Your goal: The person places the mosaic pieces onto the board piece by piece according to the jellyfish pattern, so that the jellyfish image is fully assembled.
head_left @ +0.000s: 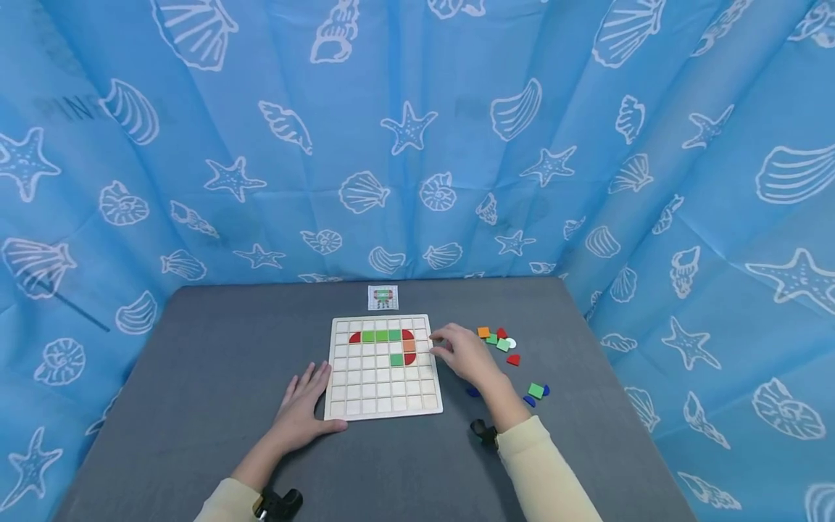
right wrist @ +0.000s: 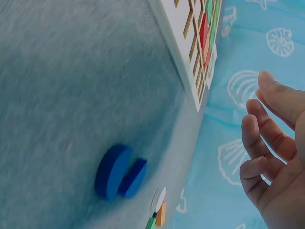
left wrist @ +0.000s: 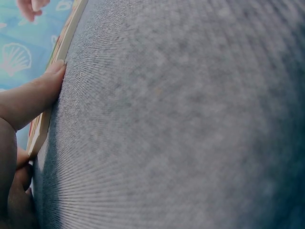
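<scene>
Board (head_left: 383, 404) lies just left of the right hand (head_left: 464, 354), whose fingers curve loosely, visibly empty; left hand (head_left: 302, 409) touches the opposite edge, fingers extended.

Card (head_left: 383, 297) too small for detail; board (right wrist: 177, 16) cropped in wrist views

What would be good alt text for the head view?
A person's left hand rests at the left side of a gridded board, while their right hand is at its right edge. Red, green and orange pieces fill some squares, with loose pieces to the right and a small card beyond, on a grey table before a blue seashell curtain.
</scene>
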`<action>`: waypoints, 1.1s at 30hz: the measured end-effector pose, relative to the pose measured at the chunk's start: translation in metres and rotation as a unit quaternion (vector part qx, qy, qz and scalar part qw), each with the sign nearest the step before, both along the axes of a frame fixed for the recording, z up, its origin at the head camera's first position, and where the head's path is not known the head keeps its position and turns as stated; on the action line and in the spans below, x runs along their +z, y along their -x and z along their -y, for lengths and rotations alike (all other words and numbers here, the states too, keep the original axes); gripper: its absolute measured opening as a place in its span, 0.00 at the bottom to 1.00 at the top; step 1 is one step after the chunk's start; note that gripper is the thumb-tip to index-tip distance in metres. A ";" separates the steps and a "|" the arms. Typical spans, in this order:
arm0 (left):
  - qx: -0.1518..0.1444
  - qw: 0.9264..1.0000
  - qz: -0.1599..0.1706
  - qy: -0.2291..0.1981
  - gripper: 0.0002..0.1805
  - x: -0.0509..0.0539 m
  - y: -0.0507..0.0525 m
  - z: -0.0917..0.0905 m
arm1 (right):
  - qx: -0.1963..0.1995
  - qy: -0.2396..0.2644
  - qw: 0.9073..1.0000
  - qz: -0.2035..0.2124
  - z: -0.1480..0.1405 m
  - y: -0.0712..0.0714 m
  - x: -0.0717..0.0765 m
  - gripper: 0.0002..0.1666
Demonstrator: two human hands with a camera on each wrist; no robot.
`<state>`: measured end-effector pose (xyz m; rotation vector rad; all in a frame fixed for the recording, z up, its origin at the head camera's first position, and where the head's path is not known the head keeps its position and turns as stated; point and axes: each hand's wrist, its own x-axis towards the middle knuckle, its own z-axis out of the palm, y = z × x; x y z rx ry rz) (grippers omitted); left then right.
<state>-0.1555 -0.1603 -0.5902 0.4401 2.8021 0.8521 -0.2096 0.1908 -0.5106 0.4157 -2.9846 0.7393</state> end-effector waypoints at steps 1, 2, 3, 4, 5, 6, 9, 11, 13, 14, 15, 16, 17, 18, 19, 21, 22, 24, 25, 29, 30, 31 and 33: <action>0.000 1.000 -0.001 0.001 0.68 0.000 0.000 0.000 | -0.006 0.003 1.000 0.001 -0.002 -0.001 0.000 0.17; 0.000 1.000 -0.002 0.001 0.68 0.000 0.000 0.000 | -0.010 0.006 1.000 0.002 -0.005 -0.001 0.000 0.17; 0.000 1.000 -0.001 0.001 0.69 0.001 0.000 0.000 | -0.014 0.008 1.000 0.004 -0.007 -0.002 0.000 0.17; -0.001 1.000 0.001 0.001 0.69 0.001 0.000 -0.001 | -0.018 0.009 1.000 0.005 -0.009 -0.002 -0.001 0.17; -0.002 1.000 0.003 0.001 0.69 0.001 0.000 0.000 | -0.023 0.010 1.000 0.007 -0.011 -0.002 -0.001 0.17; -0.001 1.000 0.004 -0.002 0.69 0.001 0.000 0.000 | -0.025 0.010 1.000 0.007 -0.013 -0.002 -0.001 0.17; 0.005 1.000 0.002 -0.005 0.68 0.002 -0.002 0.004 | -0.022 0.013 1.000 0.000 -0.017 0.000 -0.001 0.17; 0.013 1.000 -0.004 -0.008 0.68 0.002 -0.003 0.007 | -0.014 0.018 1.000 -0.008 -0.020 0.002 -0.001 0.17; 0.017 1.000 -0.012 -0.009 0.68 0.003 -0.003 0.010 | -0.009 0.024 1.000 -0.017 -0.025 0.003 -0.001 0.17; 0.017 1.000 -0.016 -0.012 0.68 0.003 -0.003 0.011 | -0.011 0.026 0.999 -0.020 -0.028 0.003 -0.001 0.18; 0.014 1.000 -0.018 -0.012 0.67 0.003 -0.003 0.011 | -0.014 0.027 0.999 -0.024 -0.032 0.002 -0.001 0.18; 0.010 1.000 -0.018 -0.013 0.67 0.003 -0.003 0.010 | -0.017 0.029 0.999 -0.027 -0.036 0.001 -0.002 0.18; 0.006 1.000 -0.020 -0.015 0.67 0.003 -0.003 0.010 | -0.023 0.029 0.999 -0.031 -0.041 0.000 -0.003 0.17; 0.002 1.000 -0.023 -0.015 0.67 0.002 -0.002 0.009 | -0.030 0.030 0.999 -0.033 -0.045 -0.001 -0.003 0.17; 0.000 1.000 -0.024 -0.015 0.67 0.002 -0.002 0.007 | -0.036 0.030 0.998 -0.033 -0.050 -0.003 -0.004 0.17; -0.003 1.000 -0.025 -0.018 0.67 0.002 -0.002 0.005 | -0.049 0.026 0.998 -0.029 -0.060 -0.005 -0.006 0.17; -0.003 1.000 -0.025 -0.019 0.67 0.002 -0.002 0.004 | -0.055 0.026 0.998 -0.026 -0.065 -0.007 -0.007 0.18; -0.002 1.000 -0.022 -0.016 0.67 0.002 -0.002 0.002 | -0.070 0.027 0.997 -0.015 -0.073 -0.009 -0.009 0.18; -0.001 1.000 -0.019 -0.016 0.67 0.002 -0.002 0.002 | -0.076 0.028 0.997 -0.011 -0.077 -0.010 -0.010 0.18; -0.001 1.000 -0.012 -0.006 0.68 0.000 -0.002 0.001 | -0.100 0.027 0.995 -0.002 -0.092 -0.011 -0.013 0.20; 0.000 1.000 -0.012 -0.005 0.68 0.000 -0.002 0.000 | -0.105 0.023 0.994 0.000 -0.096 -0.011 -0.014 0.20; -0.001 1.000 -0.013 -0.003 0.68 0.000 -0.002 0.000 | -0.113 0.019 0.993 0.004 -0.099 -0.011 -0.015 0.21; -0.002 1.000 -0.015 -0.003 0.68 -0.001 -0.001 -0.001 | -0.132 0.010 0.991 0.015 -0.106 -0.012 -0.017 0.22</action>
